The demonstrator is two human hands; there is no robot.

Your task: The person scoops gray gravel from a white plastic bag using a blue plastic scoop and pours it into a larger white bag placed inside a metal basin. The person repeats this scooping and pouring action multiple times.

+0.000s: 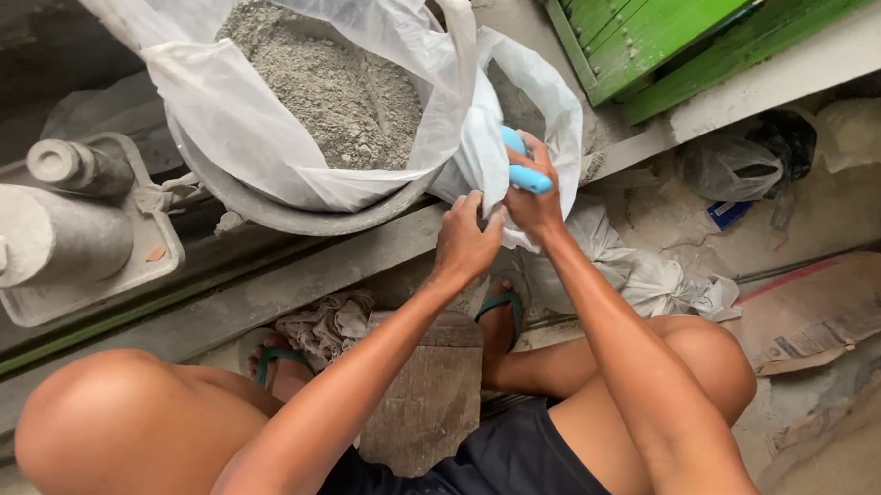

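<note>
Your view was lit by soft, even daylight, shadows faint under your knees, white plastic bag (268, 121) slightly glaring, edges bowed, focus sharp.

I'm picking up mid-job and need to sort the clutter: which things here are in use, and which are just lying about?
In use:
- left hand and right hand gripping the small white plastic bag
- light blue handle in the right hand
- big white bag of grey powder in its basin

Lying about:
- green wooden panel
- crumpled bags
- rag
- wooden block
</note>
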